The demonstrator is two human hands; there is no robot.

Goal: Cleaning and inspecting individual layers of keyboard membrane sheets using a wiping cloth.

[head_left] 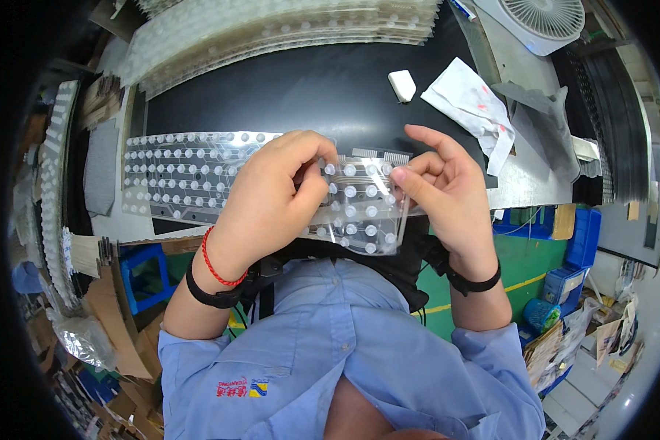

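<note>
A clear keyboard membrane (198, 174) dotted with rows of pale domes lies across the front of the black work surface. Its right end hangs over the near edge, towards my body. My left hand (290, 183) is closed, thumb and forefinger pinching the sheet near its upper edge; its other fingers are hidden. My right hand (447, 183) has its thumb against the sheet's right edge, with curled fingers beside it and the forefinger raised. Between the hands, a striped connector tail (381, 155) sticks up from the sheet's far edge.
A tall stack of similar clear sheets (286, 44) stands at the back. Right of it lie a small white block (402, 86) and a white cloth (471, 103) with red marks. A white fan (546, 20) sits at the far right corner. More stacked sheets (55, 191) stand at left.
</note>
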